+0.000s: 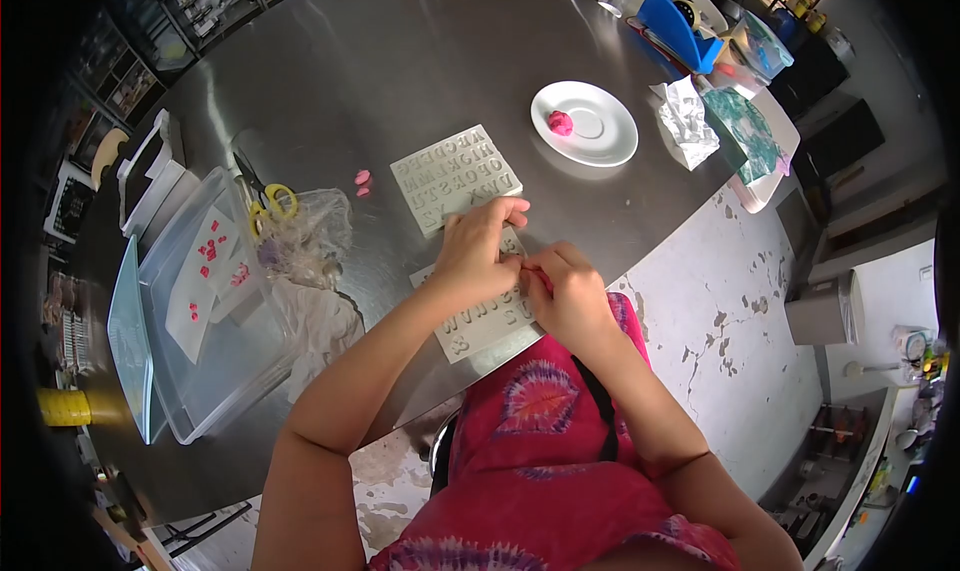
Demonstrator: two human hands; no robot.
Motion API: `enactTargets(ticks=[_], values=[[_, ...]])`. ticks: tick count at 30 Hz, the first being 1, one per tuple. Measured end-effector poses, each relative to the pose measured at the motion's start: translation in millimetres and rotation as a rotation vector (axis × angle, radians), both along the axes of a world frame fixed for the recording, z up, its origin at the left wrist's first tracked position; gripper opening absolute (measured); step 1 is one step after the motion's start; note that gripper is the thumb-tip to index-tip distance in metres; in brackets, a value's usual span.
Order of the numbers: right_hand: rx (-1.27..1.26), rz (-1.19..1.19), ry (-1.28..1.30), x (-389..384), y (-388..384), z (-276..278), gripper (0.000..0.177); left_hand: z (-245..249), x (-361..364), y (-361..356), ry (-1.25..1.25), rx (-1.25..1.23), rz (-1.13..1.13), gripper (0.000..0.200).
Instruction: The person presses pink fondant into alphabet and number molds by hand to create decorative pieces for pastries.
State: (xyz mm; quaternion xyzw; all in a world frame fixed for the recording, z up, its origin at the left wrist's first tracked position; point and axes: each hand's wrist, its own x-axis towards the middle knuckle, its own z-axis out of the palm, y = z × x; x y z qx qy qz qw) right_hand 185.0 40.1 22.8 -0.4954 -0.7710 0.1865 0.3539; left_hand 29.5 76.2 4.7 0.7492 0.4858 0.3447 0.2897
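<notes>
My left hand [478, 256] and my right hand [566, 289] meet fingertip to fingertip over the nearer letter mould [465, 343]. Both are pinched, with a trace of pink between them, too small to make out. A second pale letter mould [455, 176] lies just beyond, its rows of letter hollows facing up. On a white saucer [618, 137] at the upper right sits a ball of pink paste [560, 123]. Two small pink pieces [363, 183] lie on the metal table to the left of the moulds.
Left on the metal table [400, 61] are a clear plastic box [230, 396] with paper and small red pieces, yellow-handled scissors [275, 203] and crumpled plastic [315, 236]. Crumpled white paper [686, 121] and a blue holder [676, 33] stand at the upper right.
</notes>
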Motion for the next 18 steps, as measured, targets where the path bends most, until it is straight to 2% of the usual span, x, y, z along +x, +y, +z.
enactTargets(ticks=[1,4,8,10,17,18], values=[[0.059,0.035,-0.071,0.6,1.5,-0.2,0.01,-1.6,-0.5,0.5,-0.016,-0.021,-0.005,0.057],[0.014,0.071,-0.221,-1.0,4.1,8.1,0.01,-0.2,0.8,-0.2,-0.011,-0.019,-0.007,0.058],[0.018,0.15,-0.215,7.3,11.6,5.4,0.008,8.5,2.2,-4.0,0.075,0.012,0.028,0.061],[-0.095,0.246,-0.059,14.9,16.6,6.7,0.005,7.4,2.6,-4.6,0.079,0.046,0.024,0.061],[-0.255,0.368,-0.027,28.0,24.8,24.9,0.007,13.3,0.7,-4.3,0.084,0.073,-0.019,0.06],[-0.343,0.347,0.016,30.3,25.2,25.8,0.006,12.5,-0.1,-3.8,0.085,0.074,-0.02,0.06]])
